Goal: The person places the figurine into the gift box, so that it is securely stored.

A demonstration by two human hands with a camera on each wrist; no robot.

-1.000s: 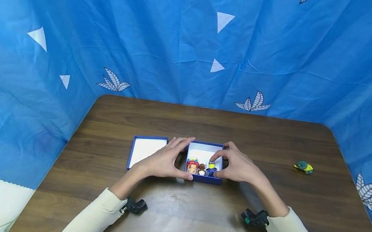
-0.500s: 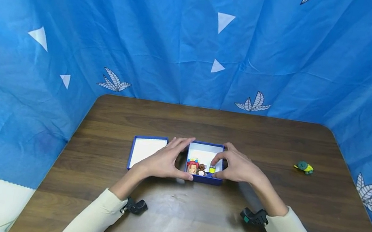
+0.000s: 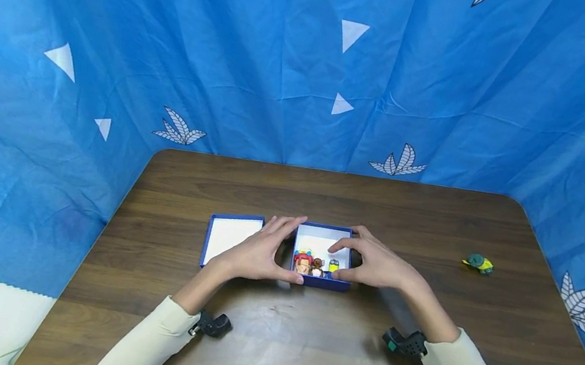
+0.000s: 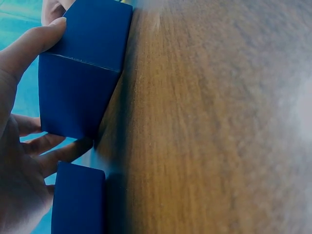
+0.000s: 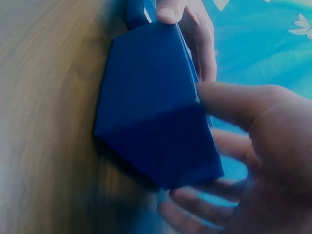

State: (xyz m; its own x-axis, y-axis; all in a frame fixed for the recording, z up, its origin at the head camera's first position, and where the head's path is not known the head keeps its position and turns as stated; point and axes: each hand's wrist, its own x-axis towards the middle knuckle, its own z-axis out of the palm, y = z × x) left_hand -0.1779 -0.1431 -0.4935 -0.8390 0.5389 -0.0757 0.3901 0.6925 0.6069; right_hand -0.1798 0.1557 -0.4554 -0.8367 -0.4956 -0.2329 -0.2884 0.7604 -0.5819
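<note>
An open blue box [image 3: 324, 283] with a white inside stands mid-table in the head view. Three small toy figures lie along its front side: a red one with a peach face [image 3: 303, 262], a brown and white one [image 3: 317, 267], and a yellow and blue one [image 3: 333, 265]. My left hand [image 3: 257, 257] holds the box's left side, thumb on the front edge, fingers towards the back. Over the right wall reaches my right hand [image 3: 374, 266], its thumb near the yellow and blue figure, index finger raised apart. In the right wrist view, other fingers lie outside the box [image 5: 146, 97].
Left of the box lies its blue-rimmed lid [image 3: 232, 240], white inside up, partly behind my left hand. A small green and yellow turtle toy [image 3: 478, 262] sits at the right of the wooden table [image 3: 268, 359]. Blue curtain [image 3: 301, 61] surrounds the table's back and sides.
The yellow and blue figure has gone down lower into the box beside the others. My right index finger has lifted off it, widening the gap to the thumb. My left hand stays put.
</note>
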